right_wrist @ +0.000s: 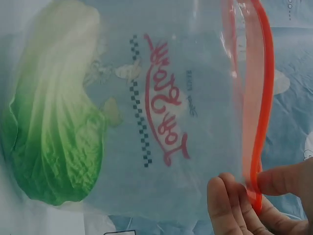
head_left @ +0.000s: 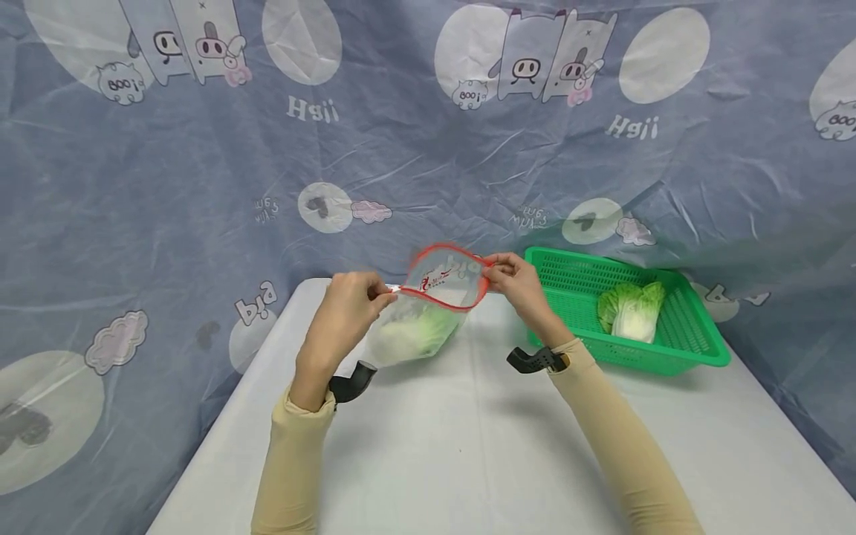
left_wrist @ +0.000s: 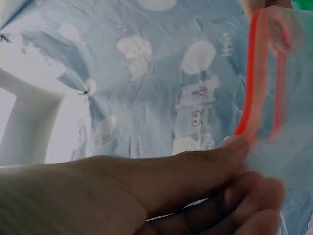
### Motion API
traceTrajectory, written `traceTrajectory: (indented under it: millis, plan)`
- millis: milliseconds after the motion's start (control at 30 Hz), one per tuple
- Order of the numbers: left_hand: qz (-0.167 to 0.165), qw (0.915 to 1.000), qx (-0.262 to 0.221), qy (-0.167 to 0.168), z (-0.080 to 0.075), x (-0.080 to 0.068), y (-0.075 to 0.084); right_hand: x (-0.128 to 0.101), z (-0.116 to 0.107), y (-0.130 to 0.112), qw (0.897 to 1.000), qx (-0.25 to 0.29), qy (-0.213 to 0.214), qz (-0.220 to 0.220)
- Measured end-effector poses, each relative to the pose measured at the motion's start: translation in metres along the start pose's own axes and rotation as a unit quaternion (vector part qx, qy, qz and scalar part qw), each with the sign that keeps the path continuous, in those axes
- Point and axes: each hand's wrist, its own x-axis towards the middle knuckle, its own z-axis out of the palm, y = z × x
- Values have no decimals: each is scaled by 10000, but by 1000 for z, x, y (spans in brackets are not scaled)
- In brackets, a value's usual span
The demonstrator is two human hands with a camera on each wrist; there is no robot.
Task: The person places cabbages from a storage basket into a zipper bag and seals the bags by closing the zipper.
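A clear zip bag (head_left: 428, 338) with an orange-red zip rim hangs between both hands, its mouth spread wide. Inside, at the bottom, lies a green and white napa cabbage (right_wrist: 58, 112), with red lettering on the bag's wall beside it. My left hand (head_left: 351, 305) pinches the left end of the rim between thumb and fingers; the left wrist view shows the thumb (left_wrist: 230, 149) on the strip. At the opposite end of the rim, my right hand (head_left: 518, 282) pinches the orange edge, its thumb and fingertips meeting there in the right wrist view.
A green plastic basket (head_left: 698, 316) stands at the right rear of the white table (head_left: 428, 446), holding another napa cabbage (head_left: 635, 312). Behind the table hangs a blue-grey cloth (head_left: 414, 148) with cartoon prints. Black wrist mounts (head_left: 351, 383) sit on both wrists.
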Motion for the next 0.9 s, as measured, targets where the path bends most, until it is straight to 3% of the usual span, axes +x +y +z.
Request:
traceTrajectory:
  millis: [133,267,333,367,433,533,600,667,800,900]
  plan:
    - [263,9916,16,-1265,10,-6,11,-3,-6,6,10000,-12,-84,23]
    - [531,9647,-290,-2561,28,-6,20,-8,-13,12,9999,45,-139,16]
    - [518,9504,-469,-3031,39,-3,22,-10,-16,15,9999,-29,-133,27]
    - [478,9471,-536,-3128,45,-1,23,-11,-18,17,9999,-88,-114,43]
    - [366,9512,-654,-2993,59,4,23,-14,-21,21,9997,-224,-82,61]
    - [188,9720,-775,-2211,83,15,21,-17,-24,25,9993,-347,-41,99]
    - [16,9807,-925,-1724,98,22,20,-20,-26,28,9989,-442,-49,139]
    - [-151,9824,-1146,-1469,110,26,18,-23,-28,31,9984,-549,-82,148]
    - [-245,9783,-1596,-1298,128,27,19,-31,-39,35,9960,-883,-131,-40]
    - [-230,9763,-1819,-1151,136,26,22,-34,-54,41,9928,-1139,154,-332]
